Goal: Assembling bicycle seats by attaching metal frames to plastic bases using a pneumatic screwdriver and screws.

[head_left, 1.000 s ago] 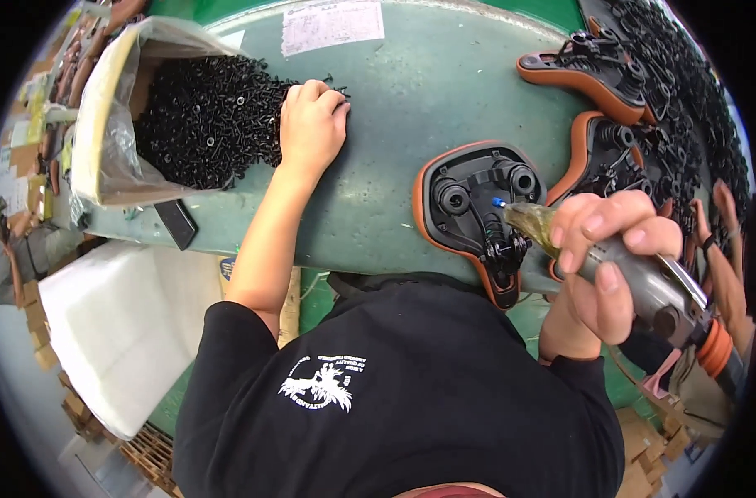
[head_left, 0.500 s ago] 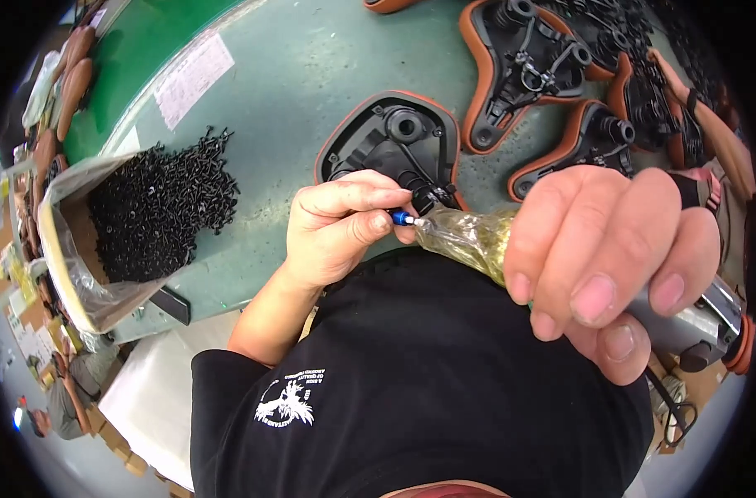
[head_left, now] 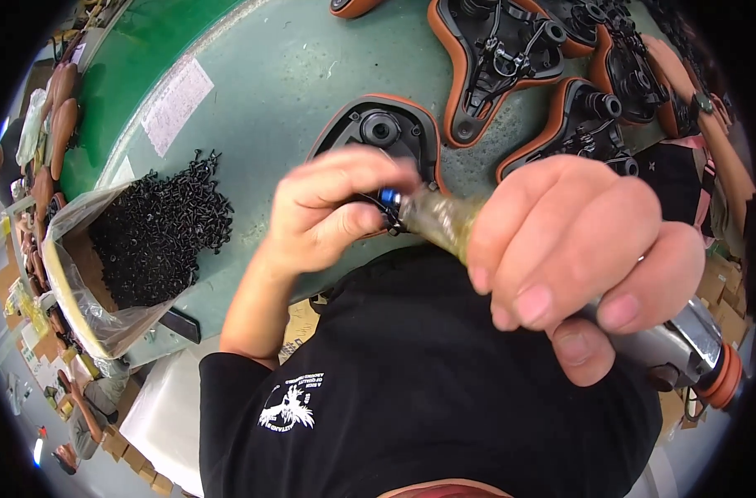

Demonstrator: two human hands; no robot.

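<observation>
My right hand (head_left: 581, 249) wraps round a powered screwdriver (head_left: 685, 340) with a silver body and an orange ring at its rear end. Clear yellowish plastic film (head_left: 438, 220) covers its nose, which points left. A blue collar (head_left: 389, 197) sits at the tip. Beside that tip, my left hand (head_left: 324, 207) has thumb and forefinger parted, the forefinger smeared by motion; I make out nothing held between them. Just beyond both hands an upturned bicycle saddle (head_left: 382, 129), black underneath with a brown rim, lies on the green table (head_left: 278, 91), partly hidden by my left hand.
To the left, a plastic-lined box (head_left: 83, 290) lies tipped, with black screws (head_left: 158, 228) spilling from it. More upturned saddles (head_left: 498, 62) lie at the far right, near another person's arm (head_left: 672, 70). A paper sheet (head_left: 177, 106) lies at the far left.
My left thumb and forefinger have come apart from their pinch at the blue tip. Both hands and the screwdriver appear further left, and the far saddles have also shifted left in view.
</observation>
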